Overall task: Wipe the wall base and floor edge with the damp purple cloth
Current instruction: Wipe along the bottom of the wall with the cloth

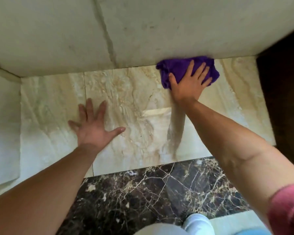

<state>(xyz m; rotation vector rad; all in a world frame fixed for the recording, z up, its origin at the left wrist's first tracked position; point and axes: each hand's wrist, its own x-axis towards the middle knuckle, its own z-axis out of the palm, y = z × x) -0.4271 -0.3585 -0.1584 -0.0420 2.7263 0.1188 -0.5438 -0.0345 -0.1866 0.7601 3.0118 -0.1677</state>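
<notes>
The purple cloth [178,67] lies bunched on the beige marble floor [129,102], pushed up against the foot of the pale wall [143,39]. My right hand [189,83] presses flat on top of it, fingers spread toward the wall, covering its near half. My left hand [93,123] rests palm down on the bare floor to the left, fingers splayed, holding nothing. The seam where wall meets floor runs from the left corner to the cloth.
A side wall [3,116] closes the recess on the left. Dark wood [283,85] borders the floor on the right. A dark veined marble strip [143,192] lies nearest me, with a light-blue clad knee [198,224] over it.
</notes>
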